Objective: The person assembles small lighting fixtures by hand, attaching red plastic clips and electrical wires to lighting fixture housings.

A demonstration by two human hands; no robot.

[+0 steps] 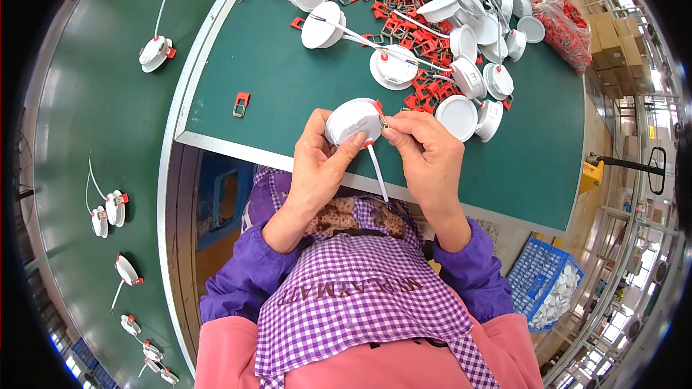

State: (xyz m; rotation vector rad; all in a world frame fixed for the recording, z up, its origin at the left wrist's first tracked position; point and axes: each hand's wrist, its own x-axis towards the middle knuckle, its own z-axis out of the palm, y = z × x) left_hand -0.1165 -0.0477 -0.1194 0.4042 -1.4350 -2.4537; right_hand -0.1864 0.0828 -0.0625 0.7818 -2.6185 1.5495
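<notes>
Near the front edge of the green table, my left hand [317, 158] grips a round white downlight [349, 119] by its rim, thumb across its back. A white cable hangs down from a red grommet on it. My right hand [429, 155] pinches a small spring clip [382, 110], red with a metal part, against the downlight's right edge. The fingertips hide part of this clip, so I cannot tell whether it is seated. Left of my hands, a single red clip [241, 104] lies apart on the table.
White downlights [461, 43] and loose red clips [425, 39] are heaped across the table's back. A plastic bag of red clips [566, 25] stands at the far right. On the left, a green belt [94, 130] carries several downlights. A blue crate [537, 274] of white parts sits low right.
</notes>
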